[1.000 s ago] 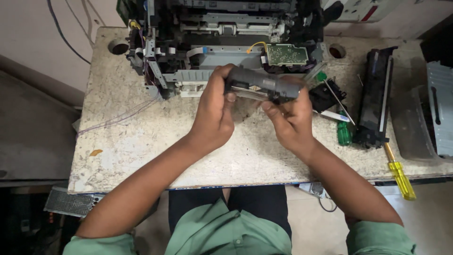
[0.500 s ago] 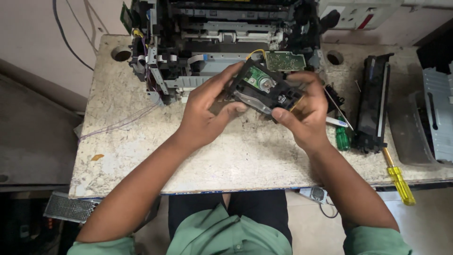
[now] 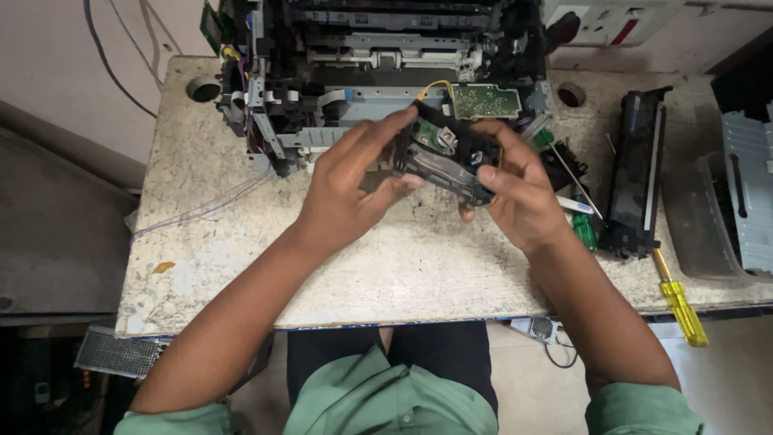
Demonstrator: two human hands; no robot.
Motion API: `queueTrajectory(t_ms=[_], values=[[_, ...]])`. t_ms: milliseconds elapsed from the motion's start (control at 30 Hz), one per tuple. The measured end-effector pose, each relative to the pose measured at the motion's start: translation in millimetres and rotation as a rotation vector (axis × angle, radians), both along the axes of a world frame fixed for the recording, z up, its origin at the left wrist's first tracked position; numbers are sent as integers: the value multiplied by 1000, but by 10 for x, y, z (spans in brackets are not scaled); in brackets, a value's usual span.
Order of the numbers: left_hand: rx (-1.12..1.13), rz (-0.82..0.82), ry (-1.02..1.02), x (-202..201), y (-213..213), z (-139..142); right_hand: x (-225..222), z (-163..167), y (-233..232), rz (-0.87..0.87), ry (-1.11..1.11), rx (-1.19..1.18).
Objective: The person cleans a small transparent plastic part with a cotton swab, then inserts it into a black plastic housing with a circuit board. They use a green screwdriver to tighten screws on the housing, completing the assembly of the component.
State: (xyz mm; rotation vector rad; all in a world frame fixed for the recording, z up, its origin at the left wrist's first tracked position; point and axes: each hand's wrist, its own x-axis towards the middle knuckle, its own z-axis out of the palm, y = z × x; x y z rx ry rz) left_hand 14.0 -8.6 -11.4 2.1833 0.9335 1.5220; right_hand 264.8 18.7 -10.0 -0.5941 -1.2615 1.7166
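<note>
Black plastic printer module (image 3: 447,161), its small green circuit board facing up, sits pinched between the left hand (image 3: 350,189) and right hand (image 3: 515,193) above the table (image 3: 241,234), just before the dismantled printer (image 3: 378,64).

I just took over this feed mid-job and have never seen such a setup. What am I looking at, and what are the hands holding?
This is one view from a camera on the person's head, looking down. Their left hand and right hand together hold a small black module with a green circuit board inside, above a worn tabletop. Behind it stands an opened printer with its covers off. To the right lie a long black cartridge, a green-handled screwdriver, a yellow-handled screwdriver and a grey cover panel.
</note>
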Motion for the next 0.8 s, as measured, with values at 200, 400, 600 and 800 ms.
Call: queueTrajectory(t_ms=[200, 400, 600, 800], values=[[191, 172, 135, -27, -28, 51, 33, -43, 71, 100, 48, -78], [294, 84, 154, -62, 19, 104, 41, -69, 68, 113, -8, 42], [268, 36, 207, -78, -6, 99, 63, 4, -2, 47, -27, 195], [265, 20, 210, -76, -4, 105, 59, 35, -20, 27, -11, 220]])
